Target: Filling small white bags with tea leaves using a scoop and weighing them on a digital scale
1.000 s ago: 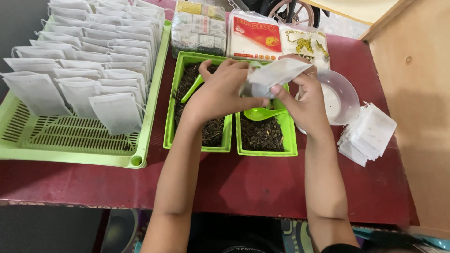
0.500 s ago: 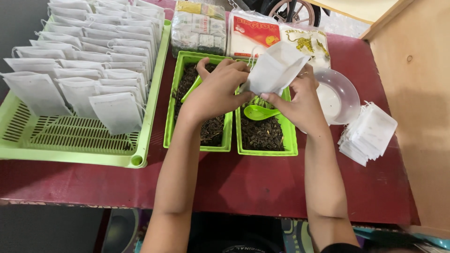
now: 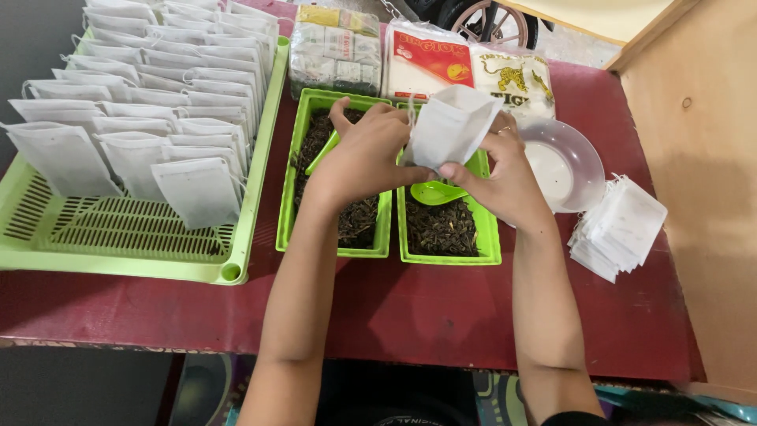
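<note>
Both our hands up on one white filter pouch (image 3: 449, 126), over the two green tubs.

Our left hand (image 3: 367, 154) comes in from below with the forearm angled up and to the right, wrist bent, fingers curled over and pinching the pouch's left edge; our right hand (image 3: 505, 173) mirrors it, thumb and forefinger gripping the lower right corner, a ring showing on one finger. The pouch hangs in the air between them, tilted, above the gap where the left green tub (image 3: 335, 185) of dark loose leaves meets the right green tub (image 3: 449, 229). A green scoop (image 3: 434, 192) lies in the right tub just beneath our fingers. A clear bowl (image 3: 564, 162) sits just right of our right hand, a stack of empty pouches (image 3: 623, 229) beyond it, and rows of filled pouches (image 3: 158, 102) stand in the green slotted tray (image 3: 118, 237) well off to the left.
</note>
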